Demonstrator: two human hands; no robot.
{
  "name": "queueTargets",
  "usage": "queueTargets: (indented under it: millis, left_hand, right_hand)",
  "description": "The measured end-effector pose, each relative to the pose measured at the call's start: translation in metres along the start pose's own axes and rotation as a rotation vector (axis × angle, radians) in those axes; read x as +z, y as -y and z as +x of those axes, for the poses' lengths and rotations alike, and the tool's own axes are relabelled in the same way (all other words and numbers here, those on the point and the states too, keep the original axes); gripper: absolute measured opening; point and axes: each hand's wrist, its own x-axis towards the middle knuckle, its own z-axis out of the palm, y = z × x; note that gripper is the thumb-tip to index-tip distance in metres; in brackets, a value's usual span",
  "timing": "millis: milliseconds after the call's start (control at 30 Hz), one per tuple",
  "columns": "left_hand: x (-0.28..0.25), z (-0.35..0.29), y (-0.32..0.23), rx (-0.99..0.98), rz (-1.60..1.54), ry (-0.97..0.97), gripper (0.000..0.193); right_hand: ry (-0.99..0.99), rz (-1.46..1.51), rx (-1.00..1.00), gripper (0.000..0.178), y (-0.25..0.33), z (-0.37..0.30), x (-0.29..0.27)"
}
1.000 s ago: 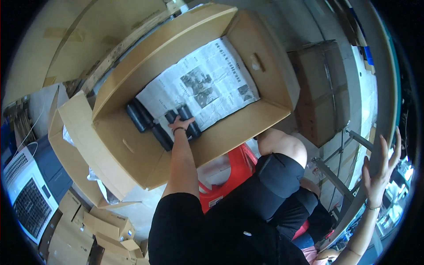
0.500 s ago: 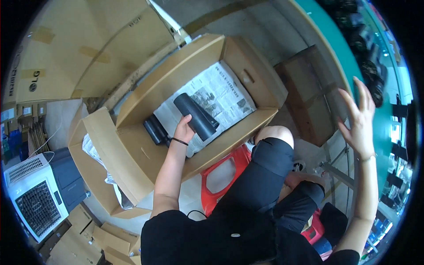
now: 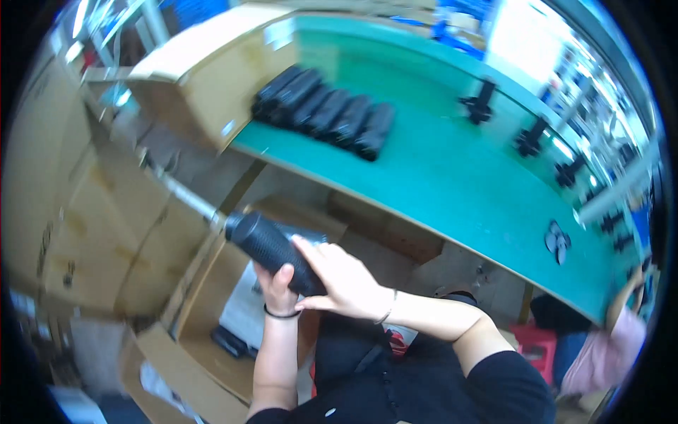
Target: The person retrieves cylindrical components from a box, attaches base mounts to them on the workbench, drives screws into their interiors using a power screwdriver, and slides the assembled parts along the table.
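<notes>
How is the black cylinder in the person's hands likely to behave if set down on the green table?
The black cylinder is round, so it may roll. Its textured surface probably resists slipping. It keeps its shape between the left hand and right hand, so it seems stiff.

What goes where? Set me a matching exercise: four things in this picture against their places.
Things:
1. black textured cylinder
2. row of black cylinders
3. open cardboard box
4. black wristband

Places:
A. on the floor below the green-topped workbench
B. lying on the bench top, near its left end
C. around the left hand's wrist
D. held in both hands, the right hand laid over it

Pairs: 1-D, 2-B, 3-A, 4-C
</notes>
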Motion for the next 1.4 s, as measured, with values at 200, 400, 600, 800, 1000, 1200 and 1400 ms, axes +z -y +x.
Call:
queueTargets:
  millis: [200,400,600,800,1000,1200,1400]
  left_hand:
    - [0.103,0.016,0.047,0.068,0.228,0.184,0.067]
    - [0.200,0.075,0.107,-0.460,-0.337,0.571,0.046]
    - [0.253,0.094,0.164,-0.610,-0.249,0.666,0.039]
    - [0.299,0.099,0.224,-0.839,-0.277,0.698,0.049]
    - [0.315,0.109,0.250,-0.751,-0.163,0.716,0.046]
    - [0.306,0.115,0.249,-0.805,-0.210,0.553,0.054]
    - [0.311,0.108,0.243,-0.703,-0.201,0.443,0.045]
  right_hand:
    - [-0.293,0.013,0.059,0.083,-0.030,-0.053,-0.077]
    - [-0.550,0.366,0.479,0.088,-0.076,-0.119,-0.177]
    - [-0.685,0.901,0.432,0.069,-0.184,-0.164,-0.289]
    - [-0.819,1.321,0.387,0.052,-0.267,-0.191,-0.291]
    - [-0.727,1.324,0.344,0.069,-0.275,-0.195,-0.293]
    - [-0.724,1.319,0.345,0.068,-0.273,-0.187,-0.293]
    - [-0.771,1.327,0.342,0.060,-0.266,-0.183,-0.290]
